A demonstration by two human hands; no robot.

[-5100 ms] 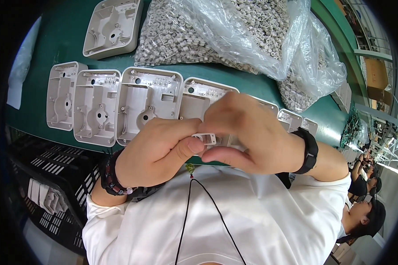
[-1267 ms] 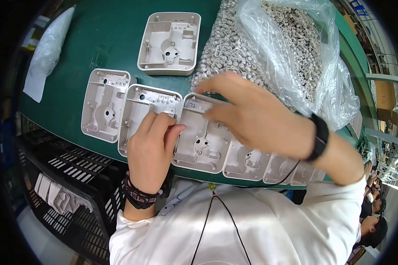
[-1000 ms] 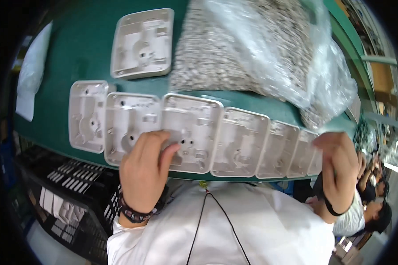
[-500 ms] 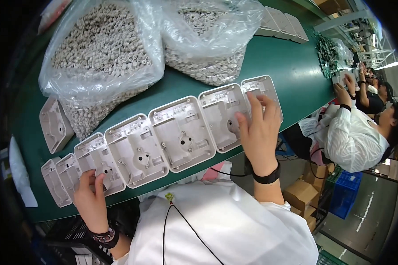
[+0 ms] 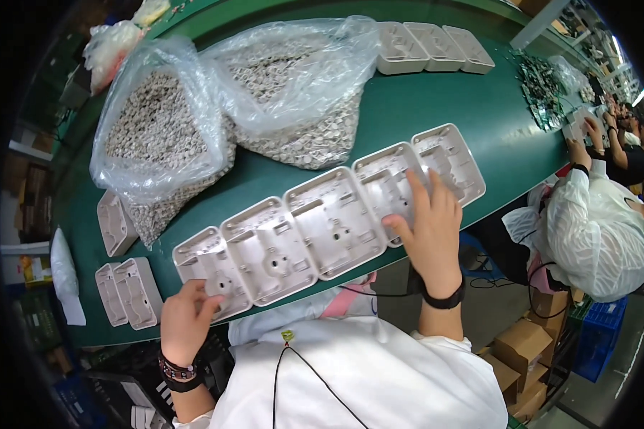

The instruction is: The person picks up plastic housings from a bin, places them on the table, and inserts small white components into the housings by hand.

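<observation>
Five light-grey plastic housings, shallow open trays with moulded posts and holes, stand side by side in a slanting row on the green table; the large middle housing [image 5: 315,223] is among them. My left hand [image 5: 184,325] has its fingers and thumb closed on the near left corner of the row's leftmost housing [image 5: 211,266]. Over the right part of the row, my right hand [image 5: 434,232] is open with fingers spread. Its fingertips lie at the second housing from the right [image 5: 383,182], beside the rightmost housing [image 5: 447,161]. Two separate housings [image 5: 142,289] stand left of the row.
Behind the row sit two clear plastic bags full of small grey parts, a left bag [image 5: 157,129] and a right bag [image 5: 300,136]. One housing [image 5: 114,225] leans by the left bag. Three housings [image 5: 436,48] stand far back. A co-worker [image 5: 594,229] sits at the right.
The row of five housings has slid right with my hands, and a gap now separates it from the two left housings. The view has shifted too.
</observation>
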